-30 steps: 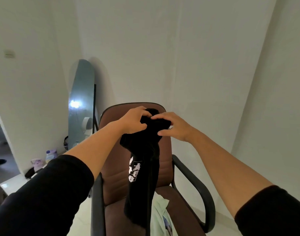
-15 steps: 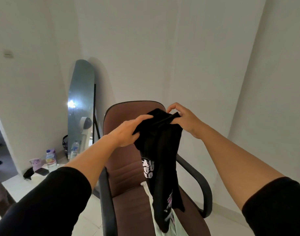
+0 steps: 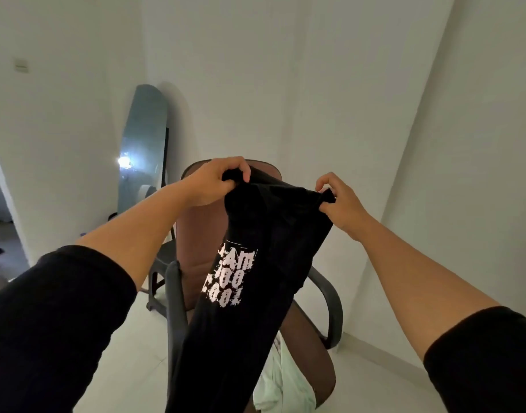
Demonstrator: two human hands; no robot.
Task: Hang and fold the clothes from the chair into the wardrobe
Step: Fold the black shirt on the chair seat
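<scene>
Both hands up in front w/ a black shirt [image 3: 264,234] stretched between them, held in the air over the chair [image 3: 193,234]. Left hand [image 3: 214,181] is at about 11 o'clock from the frame center, fingers curled tight around a bunched corner of the top edge. Right hand [image 3: 340,201] is at roughly 2 o'clock, thumb and fingers pinching the other corner, fabric bunched up in the pinch. Top edge runs fairly taut between the two grips, sloping down a bit toward the right. Rest of the shirt hangs down to 6 o'clock and out of the bottom of the shot, narrow and not spread out, w/ a white print [image 3: 230,277] facing the camera, letters look sideways/jumbled so can't read it properly. Chair is brown w/ dark armrests, sits right behind the shirt. On the seat at about 5 o'clock there's a pale garment [image 3: 282,383] lying crumpled, partly hidden by the hanging shirt. Mirror [image 3: 142,144] leans on the wall at 10 o'clock w/ a bright light spot in it. Wardrobe isn't in the shot.
</scene>
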